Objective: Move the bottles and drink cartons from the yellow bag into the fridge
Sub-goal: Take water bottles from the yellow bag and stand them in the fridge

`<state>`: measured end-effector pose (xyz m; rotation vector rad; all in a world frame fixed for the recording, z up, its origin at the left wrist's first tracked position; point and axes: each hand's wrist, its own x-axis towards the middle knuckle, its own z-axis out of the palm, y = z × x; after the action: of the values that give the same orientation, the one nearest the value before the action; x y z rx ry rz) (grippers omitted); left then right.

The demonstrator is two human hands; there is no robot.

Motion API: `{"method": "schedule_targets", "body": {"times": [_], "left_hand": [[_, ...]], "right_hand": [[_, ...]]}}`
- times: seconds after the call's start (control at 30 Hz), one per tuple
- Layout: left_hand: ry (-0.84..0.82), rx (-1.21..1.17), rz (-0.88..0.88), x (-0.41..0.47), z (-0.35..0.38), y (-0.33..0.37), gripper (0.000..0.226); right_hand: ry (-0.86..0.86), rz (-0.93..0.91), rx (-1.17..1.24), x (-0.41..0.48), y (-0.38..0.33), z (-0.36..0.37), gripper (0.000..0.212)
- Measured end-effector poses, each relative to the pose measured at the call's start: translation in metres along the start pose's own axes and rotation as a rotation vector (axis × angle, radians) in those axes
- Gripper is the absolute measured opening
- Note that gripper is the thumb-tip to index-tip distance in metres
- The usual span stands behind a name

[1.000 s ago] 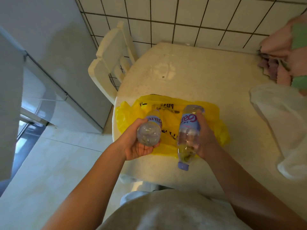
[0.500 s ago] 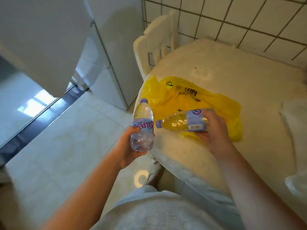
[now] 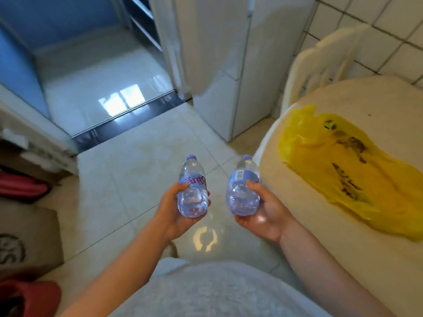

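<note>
— What did you have in each hand at that moment?

— My left hand (image 3: 177, 211) was wrapped around the lower half of a clear plastic water bottle with a lilac cap and a pink-lettered label (image 3: 193, 188), thumb on the near side and fingers curled round the far side. My right hand (image 3: 263, 212) was clasped on a second clear plastic bottle with a blue barcode label (image 3: 243, 186), its base cupped in the palm and the thumb pressed across the front. Both bottles stood roughly upright, caps pointing away from me, side by side with a gap between them.

— And where were they, relative to the bag?

— Out over the pale tiled floor (image 3: 128, 179), just left of the edge of the cream round table (image 3: 343, 259). The crumpled yellow plastic bag with black print (image 3: 343, 165) lay flattened on that table, well apart from the bottles (I could not tell whether anything was left inside it).

— The fridge?

— The tall white fridge (image 3: 229, 65) stood ahead, beyond the bottles, beside a white plastic chair (image 3: 318, 62) tucked against the tiled wall (image 3: 377, 24). From that angle I could not tell how its door stood.
</note>
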<state>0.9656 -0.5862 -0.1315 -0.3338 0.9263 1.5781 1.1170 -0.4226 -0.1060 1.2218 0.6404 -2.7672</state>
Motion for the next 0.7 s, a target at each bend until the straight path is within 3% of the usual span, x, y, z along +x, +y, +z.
{"method": "schedule_targets", "body": {"times": [0.1, 0.23, 0.47, 0.7], "left_hand": [[0.031, 0.006, 0.041, -0.02, -0.049, 0.039, 0.081], [0.095, 0.138, 0.074, -0.05, -0.119, 0.106, 0.09], [0.173, 0.32, 0.275, -0.1, -0.202, 0.216, 0.07], [0.256, 0.297, 0.491, -0.086, -0.237, 0.305, 0.059]], "right_hand": [[-0.103, 0.027, -0.129, 0.043, 0.029, 0.048, 0.071], [-0.125, -0.076, -0.278, 0.104, 0.07, 0.128, 0.063], [-0.122, -0.297, -0.575, 0.185, 0.113, 0.255, 0.071], [-0.124, -0.41, -0.581, 0.248, 0.099, 0.335, 0.084]]}}
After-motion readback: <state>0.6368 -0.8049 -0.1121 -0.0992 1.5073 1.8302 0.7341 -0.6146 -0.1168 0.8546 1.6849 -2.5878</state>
